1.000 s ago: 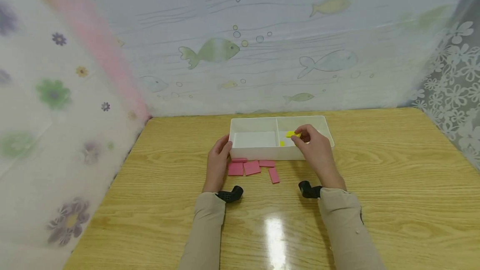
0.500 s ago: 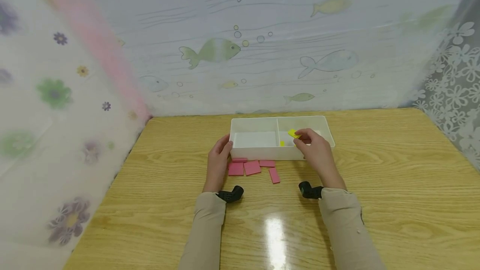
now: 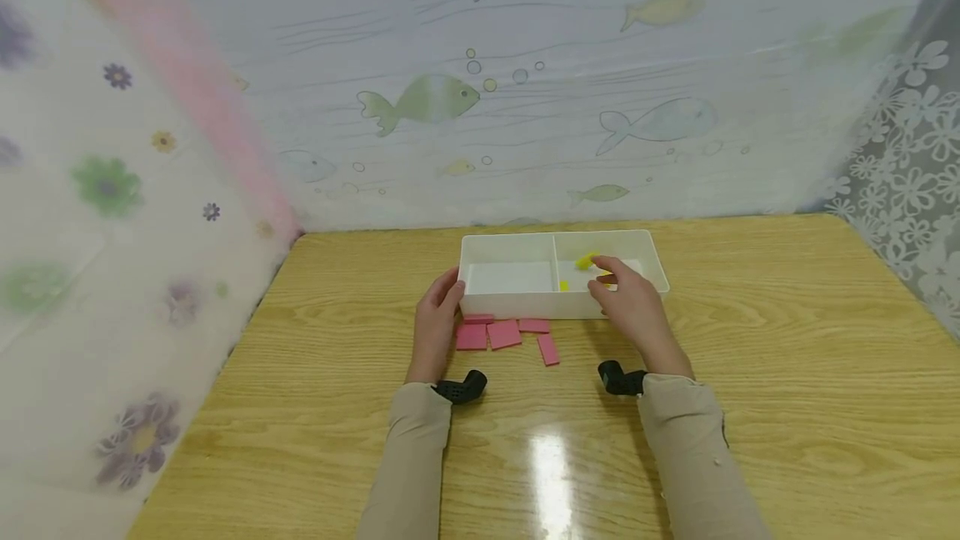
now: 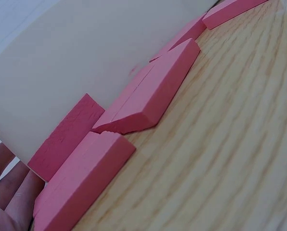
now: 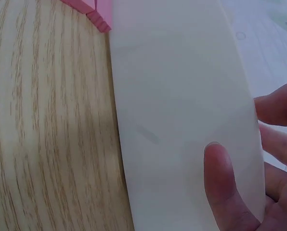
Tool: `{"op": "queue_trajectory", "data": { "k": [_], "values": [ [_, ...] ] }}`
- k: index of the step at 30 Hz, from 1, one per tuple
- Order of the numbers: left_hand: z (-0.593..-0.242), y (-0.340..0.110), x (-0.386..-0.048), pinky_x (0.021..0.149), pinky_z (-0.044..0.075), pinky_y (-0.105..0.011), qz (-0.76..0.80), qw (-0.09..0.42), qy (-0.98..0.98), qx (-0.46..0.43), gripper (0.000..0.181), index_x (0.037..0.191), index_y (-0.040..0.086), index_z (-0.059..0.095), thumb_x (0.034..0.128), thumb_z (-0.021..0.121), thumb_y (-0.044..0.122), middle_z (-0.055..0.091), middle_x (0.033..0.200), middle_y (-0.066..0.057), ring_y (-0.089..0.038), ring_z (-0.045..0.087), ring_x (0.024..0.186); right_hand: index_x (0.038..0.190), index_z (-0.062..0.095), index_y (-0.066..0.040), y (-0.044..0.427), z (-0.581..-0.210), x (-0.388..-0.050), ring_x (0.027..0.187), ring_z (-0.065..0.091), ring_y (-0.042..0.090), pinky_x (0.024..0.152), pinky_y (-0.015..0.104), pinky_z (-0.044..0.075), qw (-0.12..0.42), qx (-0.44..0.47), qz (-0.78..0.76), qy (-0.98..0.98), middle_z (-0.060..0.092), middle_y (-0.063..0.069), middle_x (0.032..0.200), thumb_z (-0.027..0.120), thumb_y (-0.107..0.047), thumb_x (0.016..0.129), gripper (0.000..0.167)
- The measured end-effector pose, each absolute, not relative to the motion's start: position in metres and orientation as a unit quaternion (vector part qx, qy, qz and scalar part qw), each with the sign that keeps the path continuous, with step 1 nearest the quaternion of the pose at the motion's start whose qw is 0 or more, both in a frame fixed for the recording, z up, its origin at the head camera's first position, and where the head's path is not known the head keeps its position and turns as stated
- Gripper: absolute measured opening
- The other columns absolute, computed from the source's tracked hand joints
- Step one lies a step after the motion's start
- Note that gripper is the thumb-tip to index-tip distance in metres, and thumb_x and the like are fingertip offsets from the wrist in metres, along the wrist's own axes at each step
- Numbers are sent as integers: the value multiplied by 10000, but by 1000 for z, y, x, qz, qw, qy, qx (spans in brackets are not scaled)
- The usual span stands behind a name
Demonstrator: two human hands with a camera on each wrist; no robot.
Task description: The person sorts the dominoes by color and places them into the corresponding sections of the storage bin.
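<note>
A white two-compartment box (image 3: 510, 305) stands on the table. My left hand (image 3: 435, 327) holds its left end, thumb at the front corner and fingers along the end wall; in the left wrist view, fingers (image 4: 18, 192) show beside that wall. My right hand (image 3: 633, 307) is over the front rim of the right compartment, thumb and forefinger apart. In the right wrist view its thumb (image 5: 219, 168) is in front of the front wall. A blurred yellow piece (image 3: 587, 261) is just off the forefinger. Another yellow piece (image 3: 564, 286) lies by the divider; yellow also shows beneath my fingers.
Several flat pink pieces (image 3: 504, 334) lie along the front of the box, one leaning on its wall (image 4: 66, 137). The wooden table (image 3: 322, 407) meets a fish-patterned curtain (image 3: 525, 148) behind. Each wrist carries a black camera mount (image 3: 468, 387).
My right hand has moved slightly down and right, and its thumb and forefinger have parted, letting go of the yellow piece. My left hand keeps its place on the box.
</note>
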State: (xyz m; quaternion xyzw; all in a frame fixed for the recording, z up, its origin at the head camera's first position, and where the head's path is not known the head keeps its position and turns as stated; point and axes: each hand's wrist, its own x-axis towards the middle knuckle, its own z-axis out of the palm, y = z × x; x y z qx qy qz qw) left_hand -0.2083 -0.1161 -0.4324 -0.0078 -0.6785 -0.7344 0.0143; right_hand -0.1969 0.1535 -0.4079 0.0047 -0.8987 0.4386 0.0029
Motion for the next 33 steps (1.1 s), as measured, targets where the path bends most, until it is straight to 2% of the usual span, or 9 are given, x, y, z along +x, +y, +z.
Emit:
{"op": "queue_trajectory", "data": {
  "k": [3, 13, 22, 27, 33],
  "values": [
    [-434, -117, -209, 932, 373, -413, -739, 12, -673, -9, 424, 1311, 62, 439, 925, 493, 230, 423, 1329, -127, -311, 441, 1166, 1312, 424, -120, 153, -407, -197, 772, 621, 233, 606, 295, 481, -4, 6, 427, -904, 521, 156, 1192, 450, -279, 918, 426],
    [-452, -118, -219, 910, 401, -338, -725, 38, -687, -5, 446, 1281, 118, 486, 893, 534, 334, 473, 1290, -55, -227, 477, 1137, 1273, 461, -109, 152, -406, -194, 884, 598, 256, 652, 330, 481, 8, 17, 415, -910, 496, 140, 1206, 442, -300, 926, 397],
    [-446, -118, -215, 926, 384, -374, -737, 22, -676, -9, 423, 1293, 95, 465, 915, 509, 279, 441, 1318, -104, -275, 456, 1156, 1231, 500, -118, 153, -408, -194, 826, 587, 248, 615, 306, 499, 16, 18, 448, -893, 541, 101, 1134, 459, -309, 923, 365],
    [-450, -119, -217, 920, 390, -357, -733, 26, -680, -10, 456, 1294, 112, 467, 900, 521, 335, 447, 1315, -85, -249, 464, 1151, 1229, 501, -140, 155, -408, -194, 765, 589, 247, 615, 309, 494, 20, 23, 457, -889, 548, 88, 1126, 455, -351, 921, 377],
    [-454, -119, -218, 904, 405, -348, -726, 36, -686, -8, 499, 1291, 119, 474, 876, 542, 388, 466, 1296, -66, -226, 485, 1125, 1230, 501, -150, 157, -406, -192, 819, 586, 254, 621, 312, 493, 23, 24, 470, -882, 542, 80, 1146, 465, -340, 920, 365]
  ]
}}
